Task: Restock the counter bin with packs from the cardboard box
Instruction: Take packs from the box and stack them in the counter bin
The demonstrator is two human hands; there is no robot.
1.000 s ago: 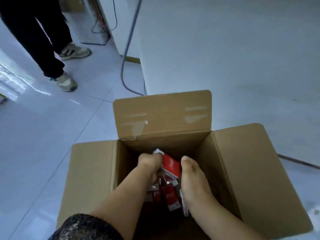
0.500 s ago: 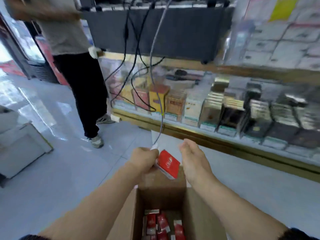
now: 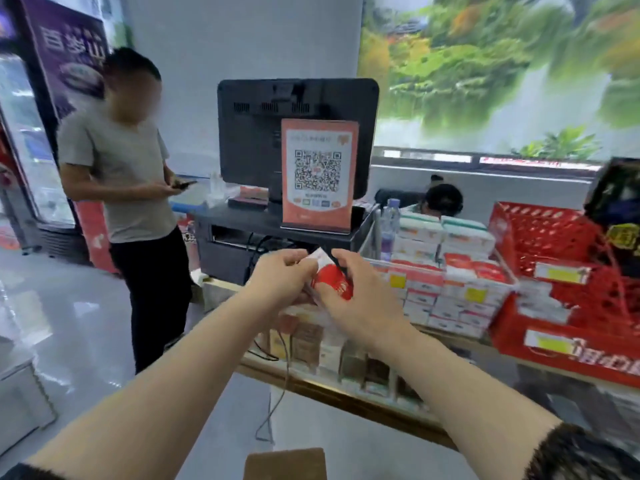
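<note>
**Q:** Where is the pack?
**A:** Raised before the counter (image 3: 329, 386): a glossy red-and-white pack (image 3: 334, 285), with the left hand (image 3: 282, 277) and right hand (image 3: 360, 303) both curled round it.

**Q:** And the bin?
**A:** The clear, straight-walled counter bin (image 3: 433, 296) is stacked with flat packs, just right of the hands. A latticed red crate (image 3: 554, 237) crowds its far side. The cardboard box (image 3: 285, 464) shows its brown flap below.

Bright, even indoor light, glare on the floor (image 3: 31, 306), motion blur throughout, edges seemingly wide-angle warped.
</note>
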